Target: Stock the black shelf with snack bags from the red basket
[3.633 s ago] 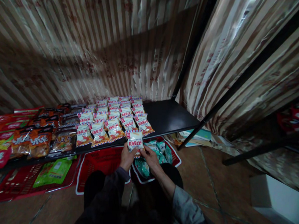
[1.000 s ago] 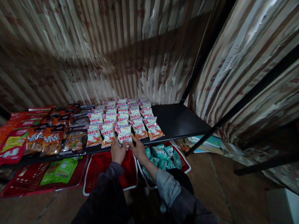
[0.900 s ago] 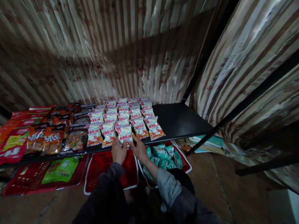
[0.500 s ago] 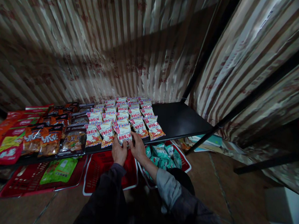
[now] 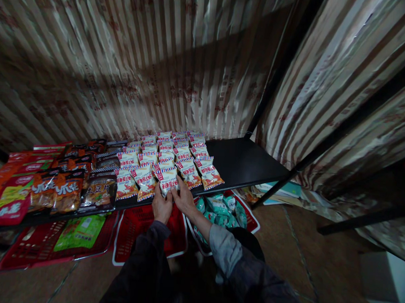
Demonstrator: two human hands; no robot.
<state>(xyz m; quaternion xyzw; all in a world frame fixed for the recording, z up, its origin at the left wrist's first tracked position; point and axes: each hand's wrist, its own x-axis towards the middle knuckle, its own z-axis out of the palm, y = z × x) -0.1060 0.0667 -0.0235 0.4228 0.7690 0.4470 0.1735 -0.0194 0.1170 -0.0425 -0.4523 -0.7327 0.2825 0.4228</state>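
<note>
Both hands are at one white and orange snack bag [image 5: 167,178] in the front row on the black shelf [image 5: 244,160]. My left hand [image 5: 162,207] grips its lower left edge, and my right hand [image 5: 184,198] its lower right edge, thumbs close together at the bottom. The fingertips behind the bag are partly hidden. Matching bags stand around it in several rows: one [image 5: 144,181] directly to the left, another [image 5: 189,172] to the right, and one [image 5: 208,172] at the right end of the front row.
To the left stand brown bags [image 5: 99,190], orange-black bags [image 5: 68,190] and red bags [image 5: 13,200]. Below the shelf are a red basket [image 5: 116,251], a basket with teal packets [image 5: 221,211] and a green packet [image 5: 80,231]. A black post [image 5: 271,194] supports the shelf's right end.
The right hand has shifted slightly, its fingers now drawn in closer to the bag's right edge. The bag stays in nearly the same place, and the other bags have not moved.
</note>
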